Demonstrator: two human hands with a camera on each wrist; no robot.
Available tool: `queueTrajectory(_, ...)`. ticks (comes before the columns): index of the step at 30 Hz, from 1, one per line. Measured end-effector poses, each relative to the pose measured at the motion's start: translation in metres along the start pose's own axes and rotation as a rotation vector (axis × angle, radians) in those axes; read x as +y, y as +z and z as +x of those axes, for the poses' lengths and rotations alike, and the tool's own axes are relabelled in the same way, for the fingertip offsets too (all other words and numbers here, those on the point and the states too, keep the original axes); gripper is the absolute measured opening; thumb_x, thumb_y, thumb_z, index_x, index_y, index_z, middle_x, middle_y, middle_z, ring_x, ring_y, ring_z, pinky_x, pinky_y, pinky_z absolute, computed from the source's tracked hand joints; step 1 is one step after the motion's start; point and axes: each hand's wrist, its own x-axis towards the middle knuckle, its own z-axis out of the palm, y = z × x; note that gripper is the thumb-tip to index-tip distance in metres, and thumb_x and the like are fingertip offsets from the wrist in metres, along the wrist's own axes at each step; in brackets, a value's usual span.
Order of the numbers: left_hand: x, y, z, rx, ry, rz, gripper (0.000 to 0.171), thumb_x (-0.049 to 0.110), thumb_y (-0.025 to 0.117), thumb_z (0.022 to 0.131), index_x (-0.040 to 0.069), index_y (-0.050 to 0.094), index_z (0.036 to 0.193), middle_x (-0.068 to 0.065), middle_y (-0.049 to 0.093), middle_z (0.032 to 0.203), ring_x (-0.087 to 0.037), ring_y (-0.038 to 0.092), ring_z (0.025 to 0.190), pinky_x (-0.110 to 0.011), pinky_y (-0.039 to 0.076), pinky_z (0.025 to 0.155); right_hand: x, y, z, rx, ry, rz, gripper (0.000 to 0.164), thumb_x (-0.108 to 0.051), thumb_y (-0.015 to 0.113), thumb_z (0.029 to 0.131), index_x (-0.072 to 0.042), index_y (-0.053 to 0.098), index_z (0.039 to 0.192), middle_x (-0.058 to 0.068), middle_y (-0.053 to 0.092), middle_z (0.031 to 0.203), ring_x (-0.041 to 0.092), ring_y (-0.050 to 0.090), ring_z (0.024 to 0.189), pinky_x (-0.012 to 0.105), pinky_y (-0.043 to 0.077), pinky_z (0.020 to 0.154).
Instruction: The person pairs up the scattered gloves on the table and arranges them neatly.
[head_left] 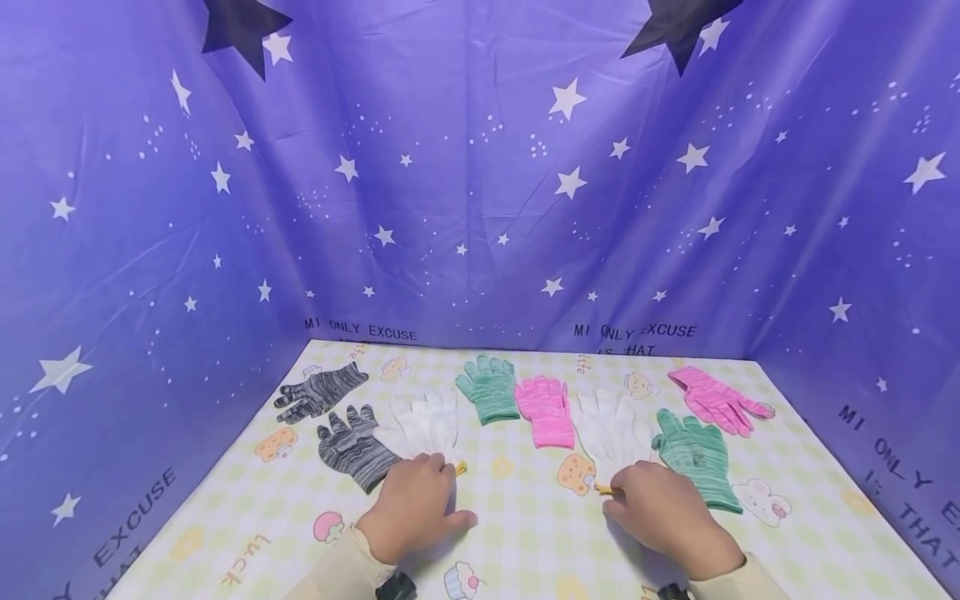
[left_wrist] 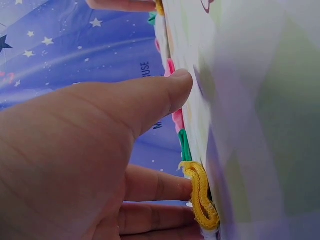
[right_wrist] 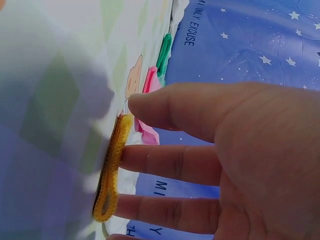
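- Touched the left yellow cuff (left_wrist: 200,200) of the left white glove (head_left: 423,421), beside the dark grey glove (head_left: 352,450), with straight fingers and spread thumb of the left hand (head_left: 420,504), gripping nothing.
- Probably called for light, even pressure without rucking the knit.
- Lay with tips toward the starry curtain (head_left: 480,208), on a roughly front-to-back long axis.
- Touched the right yellow cuff (right_wrist: 112,167) of the right white glove (head_left: 611,429), left of a green glove (head_left: 697,458), with straight, parted fingers of the right hand (head_left: 667,512), gripping nothing.
- Likely needed similar gentleness.
- Pointed likewise, leaning slightly left.

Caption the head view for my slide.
Left hand and right hand touch yellow-cuffed white gloves among pink gloves, green gloves and marled grey gloves.
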Motion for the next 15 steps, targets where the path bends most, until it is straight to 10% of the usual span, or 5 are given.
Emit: queueTrajectory(15,0.0016,-0.002,-0.0026,0.041,0.018,0.027,0.062,0.073,0.068,0.083,0.012,0.07,0.09,-0.003,0.067,0.088,-0.023,0.064,0.076,-0.038,0.055,0.065,-0.0017,-0.0008,-0.0033,0.01,-0.003,-0.011,0.021,-0.03,0.081,0.082,-0.014,0.081,0.094,-0.001,0.077,0.091,0.024,0.072,0.088,0.05,0.058,0.077)
